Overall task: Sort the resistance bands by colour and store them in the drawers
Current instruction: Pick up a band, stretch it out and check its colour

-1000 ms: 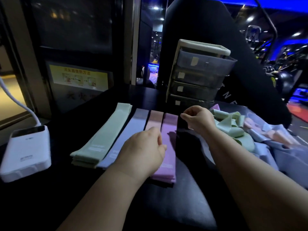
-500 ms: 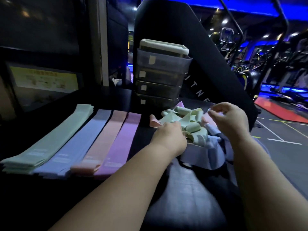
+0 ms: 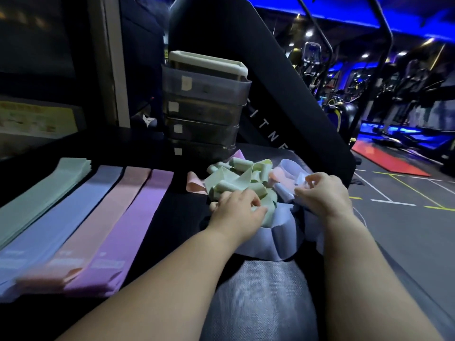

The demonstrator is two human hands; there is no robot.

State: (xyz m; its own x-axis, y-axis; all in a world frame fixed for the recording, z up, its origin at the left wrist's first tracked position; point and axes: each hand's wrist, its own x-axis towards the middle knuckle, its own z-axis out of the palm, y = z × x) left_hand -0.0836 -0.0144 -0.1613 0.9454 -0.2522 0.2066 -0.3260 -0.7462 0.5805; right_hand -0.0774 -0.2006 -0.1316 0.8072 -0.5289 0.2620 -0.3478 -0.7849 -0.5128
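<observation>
Green stack (image 3: pixel 44 193), blue stack (image 3: pixel 71 212), pink stack (image 3: pixel 103 217) and purple stack (image 3: pixel 133 222) are lying flat, side by side, on the table (image 3: pixel 182 212). Tangled pile (image 3: pixel 248 173) is sitting before the drawer unit (image 3: pixel 206 107); left hand (image 3: pixel 236 210) is gripping its green bands (image 3: pixel 234 183), right hand (image 3: pixel 322 193) is pinching a pale blue band (image 3: pixel 299 179).

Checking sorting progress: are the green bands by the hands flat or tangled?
Tangled: green bands lie curled and looped in a heap, left hand on them.

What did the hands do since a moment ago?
The left hand left the flat purple stack and moved right onto the green bands in the tangled pile. The right hand now pinches a pale blue band there. The four flat stacks and the drawers stayed put.
</observation>
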